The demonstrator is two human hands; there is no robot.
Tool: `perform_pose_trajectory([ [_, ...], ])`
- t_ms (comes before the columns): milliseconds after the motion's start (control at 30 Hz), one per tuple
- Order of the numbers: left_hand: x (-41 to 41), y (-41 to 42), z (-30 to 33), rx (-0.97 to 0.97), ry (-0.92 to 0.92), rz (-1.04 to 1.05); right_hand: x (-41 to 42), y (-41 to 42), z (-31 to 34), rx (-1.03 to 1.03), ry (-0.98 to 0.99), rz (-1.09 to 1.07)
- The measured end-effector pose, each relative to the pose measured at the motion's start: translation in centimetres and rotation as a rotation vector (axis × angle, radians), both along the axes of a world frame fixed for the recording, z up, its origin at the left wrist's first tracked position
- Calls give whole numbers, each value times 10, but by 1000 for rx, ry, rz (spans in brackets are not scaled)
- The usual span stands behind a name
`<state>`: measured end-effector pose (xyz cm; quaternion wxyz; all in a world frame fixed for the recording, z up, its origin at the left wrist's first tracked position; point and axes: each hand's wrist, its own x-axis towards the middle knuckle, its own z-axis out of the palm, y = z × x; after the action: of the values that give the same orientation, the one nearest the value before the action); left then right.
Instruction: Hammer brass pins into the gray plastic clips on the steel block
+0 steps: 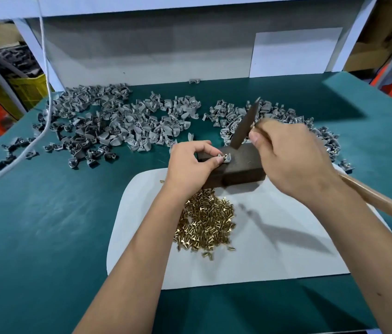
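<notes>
Green matting covers your bench (pixel 45 225), with a white sheet (pixel 262 249) laid at centre. On that sheet the block (pixel 238 165) sits just above middle. Your left hand (pixel 190 165) pinches a clip (pixel 225 158) on the block's top face, thumb and forefinger curled on it, a pin (pixel 224 156) standing in it. Your right hand (pixel 291 155) is wrapped round the hammer (pixel 244 125), head tilted above the block at 12 o'clock from the clip, blurred. Loose pins (pixel 204 225) heap at 6 o'clock from the block. Bare clips (pixel 118 121) spread at 10 o'clock, another pile (pixel 286 116) at 1 o'clock
</notes>
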<state>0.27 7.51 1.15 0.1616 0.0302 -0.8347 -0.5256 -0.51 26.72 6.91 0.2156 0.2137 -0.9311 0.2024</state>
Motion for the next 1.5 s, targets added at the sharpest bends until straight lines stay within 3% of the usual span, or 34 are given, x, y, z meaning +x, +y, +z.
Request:
perform_pose_trajectory([
  [67,0,-1,0,27,-23,2,1,-4,2,-130,94,2],
  [200,1,0,1,104,-59,-6,1,-17,-6,178,-133,-6],
  [267,2,1,2,106,-65,-6,-3,-13,1,232,-123,-25],
  [400,1,-2,2,72,-64,4,-5,-11,6,16,70,-23],
  [533,3,-1,1,104,-66,-19,-4,-14,-7,200,-141,-20],
  [600,4,0,3,83,-60,11,-9,-3,-4,201,-96,-2],
  [667,4,1,4,53,-56,31,-13,15,0,136,-112,117],
  [733,3,1,4,53,-61,42,-15,33,6,33,-268,305],
  [800,4,1,4,74,-70,28,-14,46,10,76,-430,428],
  [933,4,2,4,110,-71,8,-8,53,-2,308,-564,361],
  [1033,3,3,4,114,-70,10,-11,54,0,291,-631,337],
  [1200,4,4,4,132,-69,1,-22,13,-4,104,-215,245],
  [1400,2,1,3,192,-37,31,-36,-14,-24,30,-75,356],
  [1500,-3,-7,0,175,16,188,-40,-5,-33,-130,56,152],
])
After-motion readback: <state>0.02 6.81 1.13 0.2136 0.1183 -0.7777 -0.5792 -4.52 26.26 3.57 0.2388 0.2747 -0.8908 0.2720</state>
